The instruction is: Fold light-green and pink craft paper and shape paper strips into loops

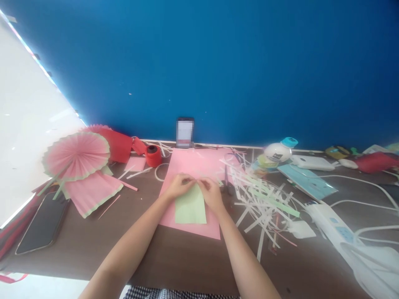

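Both hands meet at the far end of a light green sheet of paper (190, 207), which lies over a larger pink sheet of paper (174, 164) on the dark table. My left hand (180, 185) pinches the green paper's far left corner between thumb and fingers. At the far right corner, my right hand (211, 192) is closed on the same paper, its fingertips almost touching the left ones. The green paper's near edge lies flat and free. Just right of my right hand, a pair of dark scissors (227, 182) lies partly among paper strips.
On the left are a pleated pink paper fan (77, 155), a pleated pink sheet (92, 191), a black phone (43, 222) and a red tape roll (153, 155). Rightward lie tangled white paper strips (258, 203), a glue bottle (279, 151) and a power strip (333, 224). A phone (185, 133) leans against the blue wall.
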